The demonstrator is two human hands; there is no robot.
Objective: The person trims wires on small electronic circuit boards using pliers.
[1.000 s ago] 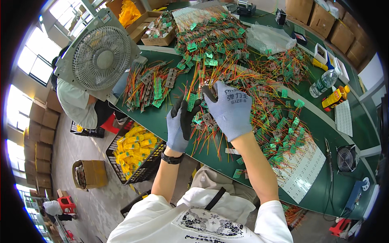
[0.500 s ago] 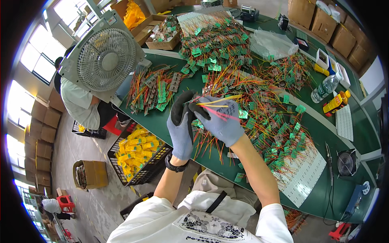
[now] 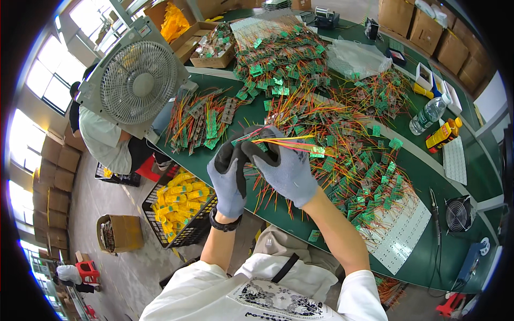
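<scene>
My two hands, in grey gloves with black fingertips, meet above the near edge of the green table. Yellow and red wires (image 3: 292, 140) run between them, their free ends passing across the top of my right glove. My right hand (image 3: 285, 170) pinches these wires between thumb and fingers. Close beside it, my left hand (image 3: 227, 176) is closed at the other end of the wires; whatever sits inside its fingertips is mostly hidden. Under and beyond the hands lies a wide heap of small green circuit boards (image 3: 342, 160) with red, orange and yellow wires. A smaller pile of wired boards (image 3: 211, 123) lies to the left.
A box fan (image 3: 140, 80) stands at the table's left edge, near a seated person. Below it, a black crate (image 3: 170, 239) of yellow parts sits on the floor. On the right are a bottle (image 3: 430, 114), a yellow container (image 3: 443, 134), a soldering iron (image 3: 435, 214) and a perforated white board (image 3: 399, 241).
Both hands have moved slightly left and down. The right hand has turned, and the wires, spread apart earlier, now lie closer together and point right.
</scene>
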